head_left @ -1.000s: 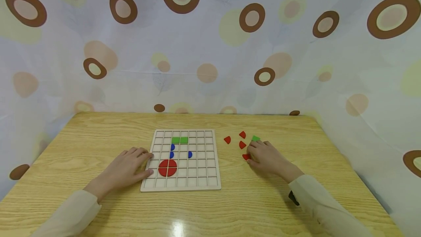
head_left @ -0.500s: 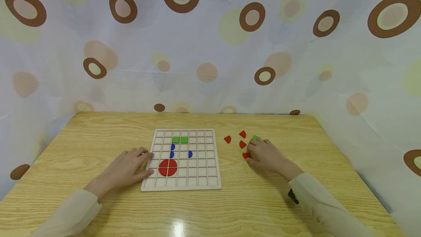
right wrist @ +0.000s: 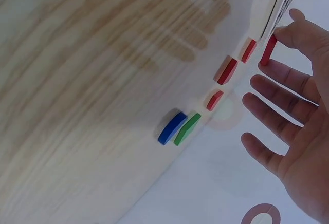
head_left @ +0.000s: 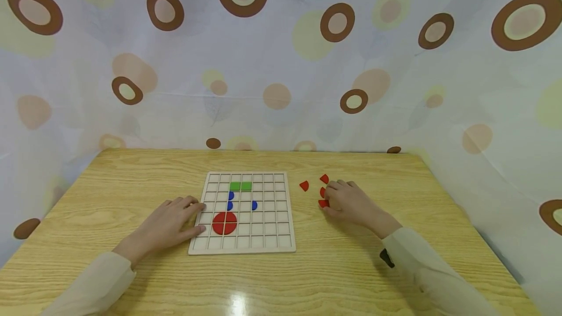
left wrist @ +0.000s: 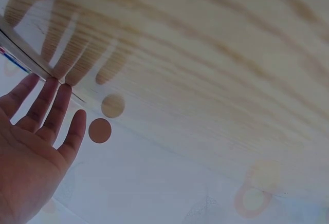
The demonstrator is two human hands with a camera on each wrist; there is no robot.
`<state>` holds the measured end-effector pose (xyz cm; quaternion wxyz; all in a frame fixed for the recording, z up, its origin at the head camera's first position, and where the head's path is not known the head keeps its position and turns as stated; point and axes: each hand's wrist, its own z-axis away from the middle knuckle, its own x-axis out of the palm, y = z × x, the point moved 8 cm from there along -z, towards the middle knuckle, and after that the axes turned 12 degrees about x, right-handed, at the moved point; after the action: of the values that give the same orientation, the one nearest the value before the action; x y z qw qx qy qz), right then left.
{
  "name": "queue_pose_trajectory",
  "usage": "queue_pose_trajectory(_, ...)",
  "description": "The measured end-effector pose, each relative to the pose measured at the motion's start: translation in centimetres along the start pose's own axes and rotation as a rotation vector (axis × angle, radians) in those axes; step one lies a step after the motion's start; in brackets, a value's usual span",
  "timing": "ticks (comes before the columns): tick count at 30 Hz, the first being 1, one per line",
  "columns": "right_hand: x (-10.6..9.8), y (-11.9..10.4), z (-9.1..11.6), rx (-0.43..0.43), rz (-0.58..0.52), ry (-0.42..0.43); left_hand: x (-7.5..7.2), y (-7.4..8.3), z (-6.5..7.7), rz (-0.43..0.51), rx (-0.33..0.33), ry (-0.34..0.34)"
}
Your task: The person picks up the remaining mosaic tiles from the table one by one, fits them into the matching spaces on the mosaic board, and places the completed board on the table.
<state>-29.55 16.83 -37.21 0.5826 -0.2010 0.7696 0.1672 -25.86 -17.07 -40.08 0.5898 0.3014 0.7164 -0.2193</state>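
Observation:
My right hand (head_left: 353,204) pinches a red quarter-circle piece (right wrist: 268,50) between thumb and index finger, its other fingers spread. In the head view that piece overlaps the table just right of a white grid board (head_left: 272,228). My left hand (head_left: 169,223) rests at the board's left edge, fingers extended, touching the rim. On the board lie a red disc made of quarter pieces (head_left: 224,223), two green squares (head_left: 240,186) and three blue half-circles (head_left: 254,205). Loose red quarter pieces (head_left: 304,186) lie between board and right hand.
A blue piece (right wrist: 172,128) and a green piece (right wrist: 187,129) lie side by side on the table, hidden behind my right hand in the head view. The wooden table (head_left: 246,277) ends at a patterned cloth (head_left: 281,62) at the back and sides.
My right hand has lifted slightly and shifted left, carrying the red quarter-circle piece with it. The green piece beyond it is now covered by the hand. The left hand stays put.

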Motion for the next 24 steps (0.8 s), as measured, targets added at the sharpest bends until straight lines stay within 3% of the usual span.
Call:
queue_pose_trajectory(10, -0.5, -2.6, -0.9, -0.073, -0.018, 0.011, 0.1, 0.0, 0.0, 0.006, -0.002, -0.008)
queue_pose_trajectory(17, -0.1, -4.2, -1.7, -0.074, -0.011, -0.035, 0.0, 0.1, 0.1, 0.019, -0.003, -0.007)
queue_pose_trajectory(24, 0.2, -6.2, -2.3, -0.151, 0.008, 0.013, 0.0, 0.0, 0.1, 0.023, 0.000, -0.007)
